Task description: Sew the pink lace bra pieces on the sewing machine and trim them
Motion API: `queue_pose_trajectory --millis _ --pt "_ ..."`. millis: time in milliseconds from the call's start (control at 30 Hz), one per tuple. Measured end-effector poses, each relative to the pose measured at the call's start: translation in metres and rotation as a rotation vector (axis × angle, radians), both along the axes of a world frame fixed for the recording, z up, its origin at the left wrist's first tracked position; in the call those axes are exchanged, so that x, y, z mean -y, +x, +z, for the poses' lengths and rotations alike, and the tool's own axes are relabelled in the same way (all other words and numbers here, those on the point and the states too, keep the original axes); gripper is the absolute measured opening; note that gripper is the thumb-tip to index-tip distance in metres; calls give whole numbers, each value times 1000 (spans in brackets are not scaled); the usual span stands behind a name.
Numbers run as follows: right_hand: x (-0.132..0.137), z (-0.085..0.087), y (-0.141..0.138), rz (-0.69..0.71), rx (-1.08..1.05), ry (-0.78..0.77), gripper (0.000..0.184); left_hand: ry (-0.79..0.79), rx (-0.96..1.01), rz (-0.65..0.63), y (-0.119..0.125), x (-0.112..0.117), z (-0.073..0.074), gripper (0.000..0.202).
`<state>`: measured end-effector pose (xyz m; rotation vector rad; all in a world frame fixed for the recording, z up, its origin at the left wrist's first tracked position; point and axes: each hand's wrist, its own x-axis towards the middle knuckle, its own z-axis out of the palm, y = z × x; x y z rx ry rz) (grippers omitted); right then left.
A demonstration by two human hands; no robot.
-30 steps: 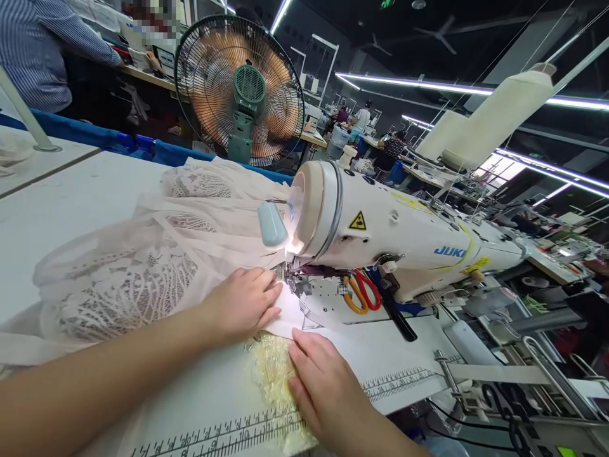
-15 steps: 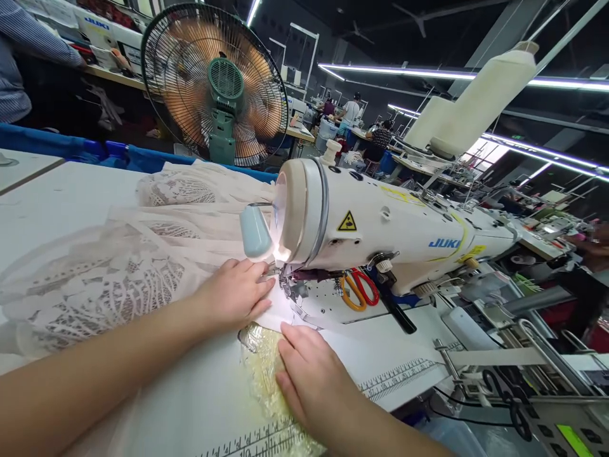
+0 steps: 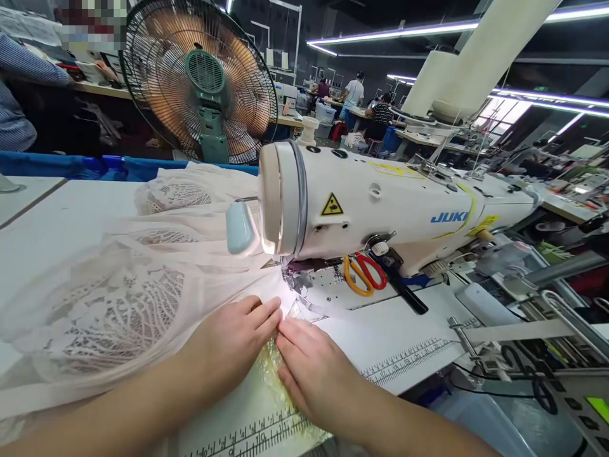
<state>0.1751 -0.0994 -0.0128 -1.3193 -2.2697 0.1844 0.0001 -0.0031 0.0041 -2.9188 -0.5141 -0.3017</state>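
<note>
1. Along the near edge of the table (image 3: 61, 216), a printed ruler strip (image 3: 409, 353) is partly covered by a yellowish lace trim (image 3: 272, 406).
2. The trim is pressed down by the right hand (image 3: 314, 374), which is laid flat with fingers stretched out and nothing grasped.
3. The left hand (image 3: 233, 339) is likewise spread flat, palm down, on the pale lace fabric (image 3: 118, 304). Both sets of fingertips almost meet just before the presser foot (image 3: 289, 279).
4. The fabric is spread leftward, and bare tabletop is left at the far left and to the right of the hands.
5. Orange- and red-handled scissors (image 3: 364, 273) are seen under the arm of the JUKI sewing machine (image 3: 380, 203).
6. Past the far table edge a blue trough (image 3: 71, 166) is seen, its contents hidden. A fan (image 3: 200, 82) is stood behind it.
</note>
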Motion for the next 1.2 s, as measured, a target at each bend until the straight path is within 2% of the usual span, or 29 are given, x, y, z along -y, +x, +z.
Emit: queue_pose_trajectory --millis 167,367,500,633,833,1033,1133,1200 --pt "2 0 6 32 -6 10 30 33 50 -73 -11 -12 -3 37" --pt "2 0 6 25 -31 -13 29 -66 62 -22 -14 -19 -12 39" --pt "2 0 7 19 -30 -32 30 -127 36 -17 -11 -25 -5 38" --pt "2 1 8 22 -44 -40 28 -114 41 -18 -9 -32 2 38" --pt "2 1 5 18 -66 -8 28 -65 28 11 -6 -42 1 42" --pt "3 1 6 7 -61 91 29 -23 -10 77 -1 -45 3 34" --pt "8 2 -4 65 -103 144 27 -9 -42 132 2 -42 3 29" --pt "16 -2 -25 125 -131 173 23 -19 -82 165 3 -39 3 27"
